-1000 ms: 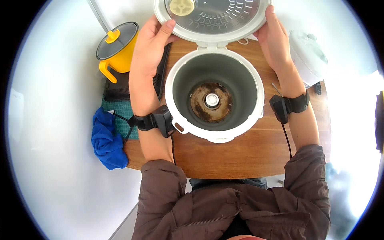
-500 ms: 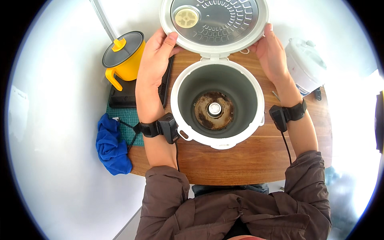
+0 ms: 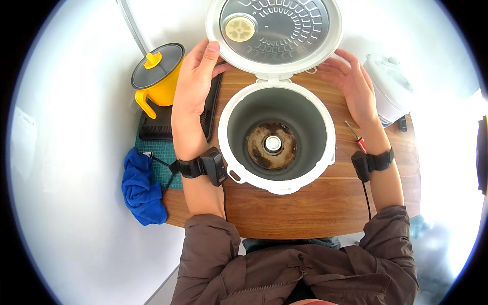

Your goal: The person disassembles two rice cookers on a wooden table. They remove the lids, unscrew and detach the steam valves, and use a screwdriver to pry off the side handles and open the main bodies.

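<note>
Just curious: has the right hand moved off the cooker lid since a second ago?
Yes. The right hand has come away from the lid rim, toward the white appliance.

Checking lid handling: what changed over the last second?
The right hand has come off the lid rim and now sits open beside it, apart from it. The left hand still touches the lid's left edge with its fingers. The lid stays swung open on its hinge, and the cooker body, yellow jug and blue cloth lie as before.
</note>
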Demonstrator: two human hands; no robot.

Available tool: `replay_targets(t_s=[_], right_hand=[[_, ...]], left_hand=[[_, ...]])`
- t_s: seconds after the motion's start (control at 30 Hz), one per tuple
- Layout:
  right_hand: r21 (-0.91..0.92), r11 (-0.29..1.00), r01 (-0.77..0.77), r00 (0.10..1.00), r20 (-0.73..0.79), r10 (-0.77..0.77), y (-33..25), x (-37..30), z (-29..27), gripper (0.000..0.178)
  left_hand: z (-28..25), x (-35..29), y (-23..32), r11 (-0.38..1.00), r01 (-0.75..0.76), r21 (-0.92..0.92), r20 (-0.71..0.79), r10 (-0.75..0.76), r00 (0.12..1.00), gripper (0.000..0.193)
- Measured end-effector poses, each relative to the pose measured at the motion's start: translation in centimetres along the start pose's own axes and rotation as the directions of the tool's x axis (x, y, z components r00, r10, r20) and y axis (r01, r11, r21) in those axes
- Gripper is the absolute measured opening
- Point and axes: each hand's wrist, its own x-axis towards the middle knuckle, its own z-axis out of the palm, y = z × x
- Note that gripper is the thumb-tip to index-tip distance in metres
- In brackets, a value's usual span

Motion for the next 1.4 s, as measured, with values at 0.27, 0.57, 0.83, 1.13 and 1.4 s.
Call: replay_targets(t_s=[0.27,0.57,0.83,1.13,1.4], right_hand=[[-0.137,0.985,-0.104,0.987,-0.136,0.085,0.5,-3.8,-3.6,0.046],[-0.371,0.927,0.050,0.994,-0.072,-0.083,-1.0,-3.7,-0.9,0.032],[-0.395,0.916,0.072,0.987,-0.104,-0.122,-0.6,-4.4,0.6,0.038],[-0.393,0.862,0.321,0.908,-0.130,-0.398,-2.0,-0.6,3.1,0.052],[-0.395,0.895,0.207,0.948,-0.144,-0.283,-1.9,0.4,3.9,0.050]], left_hand=[[0.4,0.0,0.2,0.999,-0.053,-0.013,-0.025,0.053,0.998,0.047],[0.9,0.1,0.6,0.995,-0.095,0.021,-0.116,0.097,0.989,0.047],[1.2,0.2,0.4,0.988,-0.147,-0.036,-0.116,0.142,0.983,0.054],[1.7,-0.5,1.1,0.984,-0.156,-0.084,-0.079,0.149,0.986,0.046],[2.0,-0.6,1.4,0.975,-0.211,-0.065,-0.010,0.211,0.977,0.045]])
